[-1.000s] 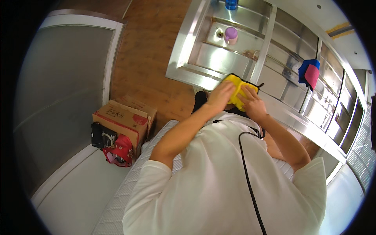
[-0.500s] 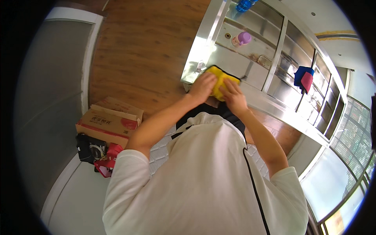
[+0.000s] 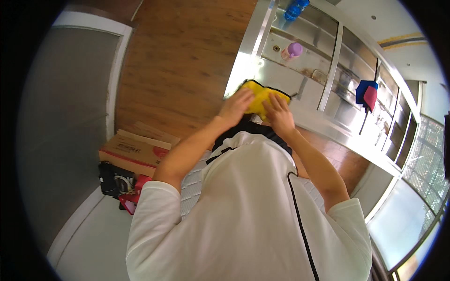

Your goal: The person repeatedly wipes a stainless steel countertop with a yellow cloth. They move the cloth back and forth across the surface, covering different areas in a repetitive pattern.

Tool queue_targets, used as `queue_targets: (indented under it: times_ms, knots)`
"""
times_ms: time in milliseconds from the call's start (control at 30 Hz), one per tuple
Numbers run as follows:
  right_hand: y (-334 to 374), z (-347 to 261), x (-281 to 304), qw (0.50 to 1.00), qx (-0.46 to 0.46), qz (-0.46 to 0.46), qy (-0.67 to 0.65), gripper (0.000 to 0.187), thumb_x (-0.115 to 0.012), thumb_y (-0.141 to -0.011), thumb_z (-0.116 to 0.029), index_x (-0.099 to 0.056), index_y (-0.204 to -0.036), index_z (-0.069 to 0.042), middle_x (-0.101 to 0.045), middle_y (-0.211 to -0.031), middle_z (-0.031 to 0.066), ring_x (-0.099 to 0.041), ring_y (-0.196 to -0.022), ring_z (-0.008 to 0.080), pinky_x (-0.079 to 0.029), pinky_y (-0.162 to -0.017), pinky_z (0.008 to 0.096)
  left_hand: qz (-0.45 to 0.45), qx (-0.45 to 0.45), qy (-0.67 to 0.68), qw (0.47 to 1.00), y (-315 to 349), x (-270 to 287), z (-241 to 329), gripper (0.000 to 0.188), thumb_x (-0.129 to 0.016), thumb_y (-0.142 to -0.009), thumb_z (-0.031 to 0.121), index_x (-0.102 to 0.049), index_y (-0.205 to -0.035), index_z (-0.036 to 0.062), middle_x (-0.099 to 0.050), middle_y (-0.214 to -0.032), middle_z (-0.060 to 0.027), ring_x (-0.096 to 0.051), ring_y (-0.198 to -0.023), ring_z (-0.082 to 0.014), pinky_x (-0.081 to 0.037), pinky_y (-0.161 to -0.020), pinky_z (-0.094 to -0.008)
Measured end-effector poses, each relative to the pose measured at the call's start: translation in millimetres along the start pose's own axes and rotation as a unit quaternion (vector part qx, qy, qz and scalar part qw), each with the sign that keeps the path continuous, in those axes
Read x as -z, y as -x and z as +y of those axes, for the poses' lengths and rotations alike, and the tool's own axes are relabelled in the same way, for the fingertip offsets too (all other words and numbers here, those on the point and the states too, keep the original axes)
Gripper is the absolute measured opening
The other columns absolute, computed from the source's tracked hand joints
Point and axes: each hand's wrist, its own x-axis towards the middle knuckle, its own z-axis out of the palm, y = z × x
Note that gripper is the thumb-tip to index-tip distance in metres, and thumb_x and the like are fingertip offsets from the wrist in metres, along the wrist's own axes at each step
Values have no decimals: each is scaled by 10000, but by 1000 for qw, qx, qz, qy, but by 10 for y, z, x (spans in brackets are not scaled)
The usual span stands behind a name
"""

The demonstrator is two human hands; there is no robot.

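A yellow cloth with a dark border is spread between my two hands, at the near left corner of the metal counter. My left hand grips its left part, with the fingers slightly blurred. On the right part, my right hand has its fingers bent over the cloth and pressed into it. The thumbs and the underside of the cloth are mostly hidden. Whether the cloth touches the counter, I cannot tell.
Along the metal counter stand a pink bottle with a purple cap and a blue bottle. Blue and red cloths hang farther right. A cardboard box and a black bag sit at the left, near a grey door.
My left hand has shifted slightly left and down on the cloth, and more yellow shows between the hands. The surroundings have shifted a little as the view moved.
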Motion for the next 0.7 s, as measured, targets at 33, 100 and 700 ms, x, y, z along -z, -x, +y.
queue_targets:
  times_ms: [33,100,700]
  knots:
    - [-138,-143,-91,1000,11,-1,0,544,-746,-868,-86,-680,-1408,-111,-545,-1590,205,-463,-1506,402,-348,-1275,543,-5,-1,-25,1000,107,138,-131,549,-742,-841,-21,-657,-1382,3,-606,-1507,-152,-536,-1460,-354,-477,-1203,-427]
    - [-447,-383,-244,999,31,-10,5,545,-734,-878,-128,-662,-1418,-93,-568,-1534,207,-453,-1504,398,-323,-1275,540,-35,22,-47,998,210,326,-285,533,-668,-878,-45,-656,-1411,-24,-541,-1623,-146,-505,-1516,-319,-464,-1228,-422]
    - [1010,896,450,993,-106,9,-51,508,-786,-843,-108,-740,-1349,-125,-594,-1566,131,-506,-1492,340,-454,-1223,426,-151,-152,-48,975,-783,-660,1013,538,-780,-831,93,-644,-1342,-11,-574,-1507,-167,-512,-1457,-347,-459,-1203,-420]
